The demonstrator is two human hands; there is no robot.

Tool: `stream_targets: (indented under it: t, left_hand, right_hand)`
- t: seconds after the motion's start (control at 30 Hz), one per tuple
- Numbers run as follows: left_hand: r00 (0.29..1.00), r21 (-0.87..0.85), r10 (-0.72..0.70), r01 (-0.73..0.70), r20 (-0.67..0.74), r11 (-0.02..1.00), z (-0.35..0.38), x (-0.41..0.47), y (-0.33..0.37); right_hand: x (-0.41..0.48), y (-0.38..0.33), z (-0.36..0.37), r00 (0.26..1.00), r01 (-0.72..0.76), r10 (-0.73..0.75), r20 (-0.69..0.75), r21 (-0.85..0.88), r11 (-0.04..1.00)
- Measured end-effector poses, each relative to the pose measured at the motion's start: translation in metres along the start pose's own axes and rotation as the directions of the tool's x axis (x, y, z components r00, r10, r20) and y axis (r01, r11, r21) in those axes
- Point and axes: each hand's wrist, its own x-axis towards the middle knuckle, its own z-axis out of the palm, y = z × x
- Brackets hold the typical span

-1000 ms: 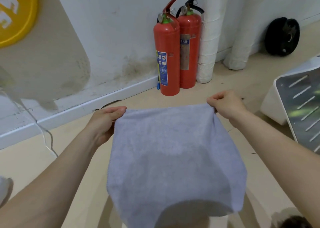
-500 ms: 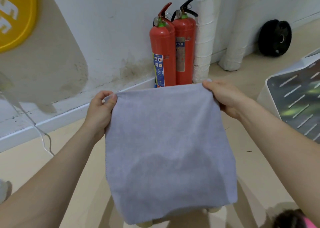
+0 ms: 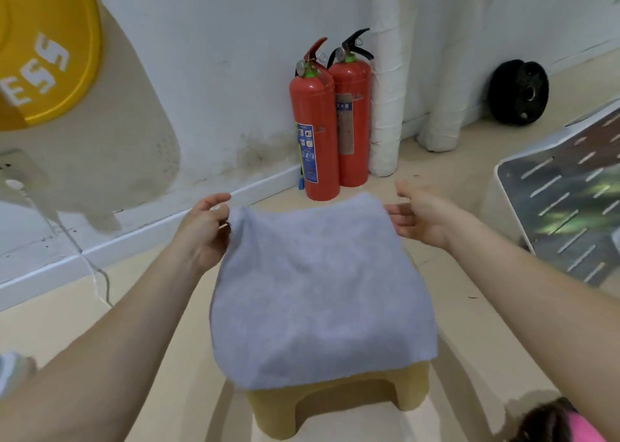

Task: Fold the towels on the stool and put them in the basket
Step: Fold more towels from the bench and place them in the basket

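Head view: your pale grey-blue towel (image 3: 318, 290) lies spread over the yellow stool (image 3: 339, 404), dead centre.
Its near edge hangs over the stool's front. Your hands are apart: the left hand (image 3: 204, 230) has curled fingers touching the rumpled 10 o'clock corner, pinching or not you cannot tell. The right hand (image 3: 426, 218), blurred, hangs loose-fingered just beside the 2 o'clock corner. A white slotted basket (image 3: 496, 203) stands at 3 o'clock, fire extinguishers (image 3: 315, 133) at 12, floor (image 3: 141, 307) at 9.
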Motion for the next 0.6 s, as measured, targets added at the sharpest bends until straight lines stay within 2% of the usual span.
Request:
stream_targets:
  t: [0.03, 0.1, 0.17, 0.27, 0.33, 0.43, 0.53, 0.6]
  left_hand:
    - [0.999, 0.025, -0.042, 0.043, -0.007, 0.999, 0.0, 0.002, -0.01]
    - [0.994, 0.063, -0.105, 0.104, 0.007, 0.993, 0.002, 0.005, -0.023]
    - [0.986, 0.097, -0.158, 0.154, 0.045, 0.983, 0.003, 0.002, -0.026]
    - [0.979, 0.283, -0.194, 0.17, 0.057, 0.944, -0.012, 0.003, -0.027]
    - [0.977, 0.342, -0.206, 0.173, 0.063, 0.924, -0.025, -0.007, -0.028]
    - [0.981, 0.353, -0.191, 0.172, 0.02, 0.92, -0.04, -0.028, -0.038]
    - [0.986, 0.381, -0.164, 0.142, 0.026, 0.914, -0.05, -0.052, -0.046]
    - [0.972, 0.43, -0.217, 0.161, 0.085, 0.888, -0.058, -0.071, -0.05]
  right_hand:
    - [0.002, 0.009, -0.003, 0.999, -0.044, 0.045, 0.012, -0.084, 0.996]
    - [0.006, 0.019, -0.008, 1.0, -0.019, 0.018, -0.006, -0.3, 0.954]
    - [0.003, 0.023, -0.009, 0.999, 0.039, -0.039, 0.009, -0.513, 0.858]
    - [-0.007, 0.023, -0.014, 0.996, 0.078, -0.026, 0.082, -0.735, 0.674]
    - [-0.018, 0.02, -0.021, 0.988, 0.103, 0.034, 0.15, -0.809, 0.578]
    - [-0.036, 0.018, -0.027, 0.962, 0.134, 0.145, 0.232, -0.862, 0.489]
    - [-0.051, 0.022, -0.033, 0.918, 0.134, 0.269, 0.291, -0.867, 0.48]
    - [-0.059, 0.029, -0.039, 0.885, 0.133, 0.327, 0.331, -0.854, 0.503]
